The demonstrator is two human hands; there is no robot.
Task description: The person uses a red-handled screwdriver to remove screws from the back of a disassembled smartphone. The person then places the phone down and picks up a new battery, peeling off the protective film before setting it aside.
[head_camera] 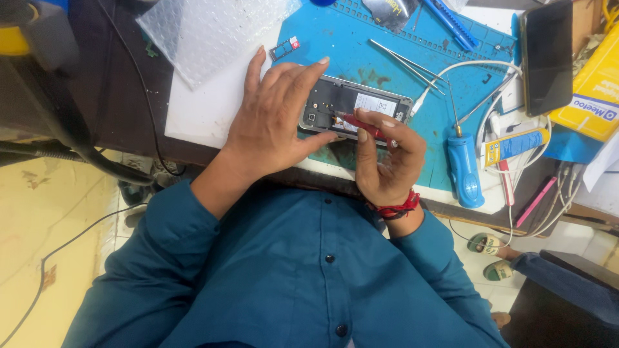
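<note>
An opened phone (361,106) lies back-up on a blue work mat (412,77), its insides and battery showing. My left hand (277,119) rests flat on its left end, fingers spread, pinning it down. My right hand (387,158) grips a small red-handled tool (362,124) like a pen, and the tip points into the phone's middle near the battery edge. A red thread band circles my right wrist.
A blue-handled screwdriver (464,169) and metal tweezers (406,61) lie on the mat to the right. Further right are a dark phone (547,55), white cables (490,96), a tube (516,145) and a yellow box (596,87). Bubble wrap (206,32) lies at the upper left.
</note>
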